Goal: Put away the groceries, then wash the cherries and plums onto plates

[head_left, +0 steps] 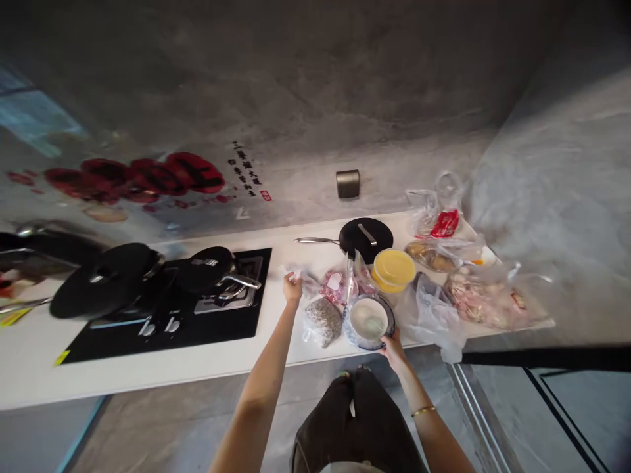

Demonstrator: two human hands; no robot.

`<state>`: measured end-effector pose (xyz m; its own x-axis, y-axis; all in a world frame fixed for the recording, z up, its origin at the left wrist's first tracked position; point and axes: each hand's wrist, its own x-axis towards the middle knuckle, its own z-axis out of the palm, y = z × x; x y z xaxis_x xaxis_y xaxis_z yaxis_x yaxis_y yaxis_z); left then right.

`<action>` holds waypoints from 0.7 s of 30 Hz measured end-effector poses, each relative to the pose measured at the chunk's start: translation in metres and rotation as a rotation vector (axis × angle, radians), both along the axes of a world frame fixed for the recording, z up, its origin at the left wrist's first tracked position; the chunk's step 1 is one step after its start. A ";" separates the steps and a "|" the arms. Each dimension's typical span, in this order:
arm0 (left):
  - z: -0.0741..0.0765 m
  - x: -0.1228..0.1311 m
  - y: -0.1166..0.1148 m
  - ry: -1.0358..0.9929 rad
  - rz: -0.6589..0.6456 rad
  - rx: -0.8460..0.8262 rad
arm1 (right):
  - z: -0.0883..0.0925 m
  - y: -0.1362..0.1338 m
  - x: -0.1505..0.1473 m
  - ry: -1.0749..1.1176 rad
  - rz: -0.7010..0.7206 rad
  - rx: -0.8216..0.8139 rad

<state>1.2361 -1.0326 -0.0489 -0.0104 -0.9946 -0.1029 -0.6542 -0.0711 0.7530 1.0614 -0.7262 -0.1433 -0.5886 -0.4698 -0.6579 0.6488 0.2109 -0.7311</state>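
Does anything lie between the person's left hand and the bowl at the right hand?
Yes: a bag of reddish food and part of a bag of speckled contents lie between the left hand and the bowl. Nothing visible stands between the bowl and the right hand, which touches it.

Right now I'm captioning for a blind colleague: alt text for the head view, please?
A person's right hand holds a blue-patterned dish on a white counter; the left hand touches clear plastic. A stove with pans is further left.
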 end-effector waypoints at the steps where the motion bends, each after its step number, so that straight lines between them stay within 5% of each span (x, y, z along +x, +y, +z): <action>1: 0.001 -0.002 -0.001 -0.039 -0.024 0.021 | 0.004 -0.004 0.001 -0.010 -0.035 0.028; 6: 0.024 0.005 0.011 -0.293 -0.157 0.106 | 0.023 0.000 0.015 -0.136 -0.127 0.018; 9: 0.044 0.016 0.042 -0.562 -0.226 0.092 | 0.036 0.023 0.030 -0.118 -0.179 -0.001; 11: 0.056 0.014 0.075 -0.566 -0.316 -0.008 | 0.043 0.042 0.041 -0.109 -0.144 -0.053; 14: 0.069 -0.020 0.145 -0.200 -0.601 -0.309 | 0.050 0.075 0.045 -0.111 -0.084 -0.066; 17: 0.082 -0.082 0.243 0.145 -1.000 -0.456 | 0.054 0.126 0.025 -0.086 -0.152 -0.087; 21: 0.098 -0.173 0.396 0.364 -1.537 -0.422 | 0.058 0.247 -0.017 0.022 -0.413 -0.156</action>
<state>1.0632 -0.6371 0.0491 -0.9220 0.0185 0.3868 0.2949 0.6808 0.6704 1.0448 -0.4796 -0.0852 -0.7611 -0.2850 -0.5827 0.6392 -0.1768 -0.7484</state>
